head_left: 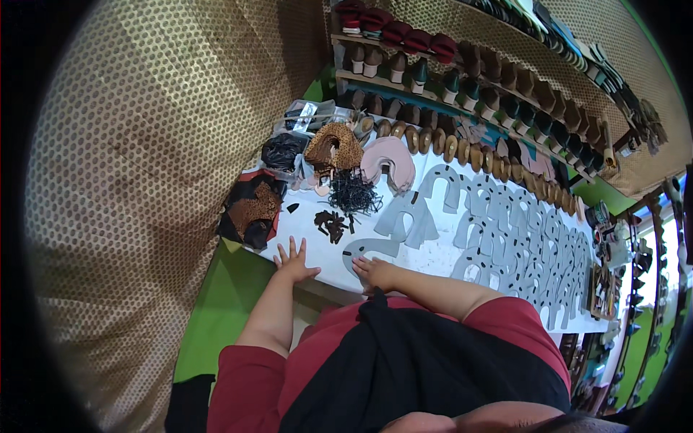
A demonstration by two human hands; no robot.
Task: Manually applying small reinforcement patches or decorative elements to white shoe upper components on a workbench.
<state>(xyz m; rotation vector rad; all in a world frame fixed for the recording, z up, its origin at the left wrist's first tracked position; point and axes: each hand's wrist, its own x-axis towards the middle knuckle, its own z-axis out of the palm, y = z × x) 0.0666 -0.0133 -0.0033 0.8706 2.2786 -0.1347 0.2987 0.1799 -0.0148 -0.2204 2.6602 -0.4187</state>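
My left hand (292, 263) rests on the front edge of the white table, fingers spread and holding nothing. To its right, my right hand (375, 273) lies with its fingertips on a grey U-shaped shoe piece (379, 247), fingers stretched out. A small dark strip shows on that piece beside the fingertips. Beyond my hands sits a loose pile of short dark strips (332, 226). Just behind it is a tangle of thin black strips (354, 193). A small stack of grey U-shaped pieces (408, 222) lies beyond my right hand.
Many grey pieces with dark tabs (516, 231) cover the table's right side. Leopard-print pieces (333, 146), pink pieces (390, 159) and a black bag (285, 151) stand at the back left. Shelves of shoes (462, 90) line the back; a patterned curtain (151, 180) hangs left.
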